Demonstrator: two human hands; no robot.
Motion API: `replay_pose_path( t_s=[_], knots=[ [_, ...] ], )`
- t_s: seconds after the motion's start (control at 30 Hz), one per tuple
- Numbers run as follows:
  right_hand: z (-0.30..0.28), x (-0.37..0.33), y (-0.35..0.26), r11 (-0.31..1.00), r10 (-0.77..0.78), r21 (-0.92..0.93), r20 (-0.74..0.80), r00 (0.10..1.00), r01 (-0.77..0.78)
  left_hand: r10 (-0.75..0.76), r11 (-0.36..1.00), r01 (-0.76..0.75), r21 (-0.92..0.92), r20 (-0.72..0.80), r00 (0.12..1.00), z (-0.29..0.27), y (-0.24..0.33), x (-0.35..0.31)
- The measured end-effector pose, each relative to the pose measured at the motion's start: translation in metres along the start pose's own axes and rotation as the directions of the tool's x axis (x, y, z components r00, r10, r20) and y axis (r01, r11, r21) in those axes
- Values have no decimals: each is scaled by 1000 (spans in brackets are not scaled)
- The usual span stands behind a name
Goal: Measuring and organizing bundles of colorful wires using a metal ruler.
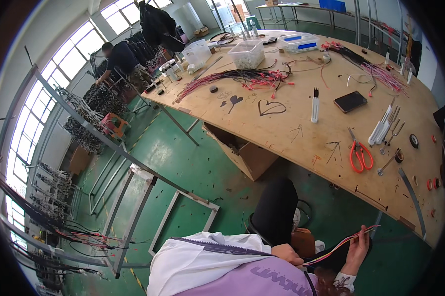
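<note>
The multicoloured wire bundle stretches on the near side of the counter — right grip pinching its right part, left grip curled at its left end, hold unclear.

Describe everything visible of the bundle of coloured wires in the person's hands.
The wire bundle is made of thin, flexible strands, with red, yellow and pale ones showing; they look plastic-coated. It slants upward to the right in a gentle curve, below the near edge of the table in the picture. Its lower left part meets the curled left hand, while the fingers of the right hand pinch it near the other end, whose tips stick out beyond. The exact strand count is too small to tell.
</note>
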State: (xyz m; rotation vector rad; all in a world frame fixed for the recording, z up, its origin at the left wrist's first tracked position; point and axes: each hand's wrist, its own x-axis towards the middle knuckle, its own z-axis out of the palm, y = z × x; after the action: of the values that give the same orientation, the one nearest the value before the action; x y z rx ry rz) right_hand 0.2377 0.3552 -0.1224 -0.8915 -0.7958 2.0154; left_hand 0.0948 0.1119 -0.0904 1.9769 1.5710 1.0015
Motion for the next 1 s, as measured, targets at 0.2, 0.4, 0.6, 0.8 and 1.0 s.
replay_pose_path(
  t_s=[0.2,0.4,0.6,0.8,1.0],
  knots=[
    [-9,4,-1,1000,7,18,28,1000,-7,12,1000,-12,-1,-15,1000,4,0,2],
    [-12,4,5,1000,6,30,38,999,-8,17,1000,-18,14,17,1000,4,0,1],
    [-14,5,4,999,23,25,37,999,-24,12,1000,-13,24,39,999,5,-1,0],
    [-6,3,4,999,11,33,51,999,-13,-41,998,36,41,120,992,2,-2,0],
    [-15,4,3,999,18,27,66,998,-20,-65,998,62,31,125,990,3,-1,0]
  ],
)
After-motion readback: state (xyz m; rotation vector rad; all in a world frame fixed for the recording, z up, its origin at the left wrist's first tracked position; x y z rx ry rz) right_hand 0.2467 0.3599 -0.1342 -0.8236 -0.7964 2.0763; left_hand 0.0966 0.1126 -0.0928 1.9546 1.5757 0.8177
